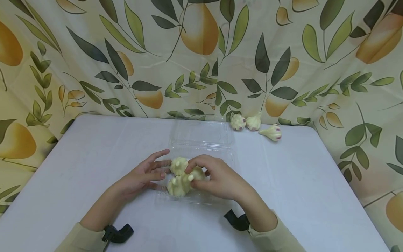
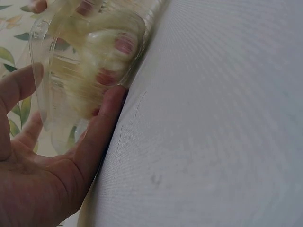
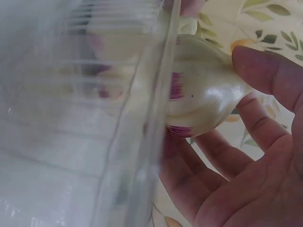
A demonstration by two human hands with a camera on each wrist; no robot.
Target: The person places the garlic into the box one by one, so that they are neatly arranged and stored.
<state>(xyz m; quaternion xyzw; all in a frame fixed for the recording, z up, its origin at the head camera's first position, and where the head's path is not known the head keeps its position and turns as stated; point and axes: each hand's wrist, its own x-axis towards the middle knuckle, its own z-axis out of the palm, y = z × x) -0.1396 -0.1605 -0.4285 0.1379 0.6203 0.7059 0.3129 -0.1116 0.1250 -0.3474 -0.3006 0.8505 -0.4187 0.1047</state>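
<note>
A clear plastic container (image 1: 217, 196) lies with its lid folded back, holding several garlic bulbs (image 1: 178, 165) toward its left side. My right hand (image 1: 220, 178) grips a bulb (image 3: 203, 85) by its stem, thumb on one side and fingers round the other, at the container. The left hand (image 1: 141, 177) rests at the container's left wall with its fingers spread and relaxed. Through the wall, in the left wrist view, bulbs (image 2: 99, 52) with pinkish patches show beside the left hand (image 2: 52, 175).
Beyond the container's lid (image 1: 201, 133), at the table's back edge, lie three more garlic bulbs (image 1: 253, 122). A patterned cloth (image 1: 201, 70) hangs behind the white table (image 1: 302, 196).
</note>
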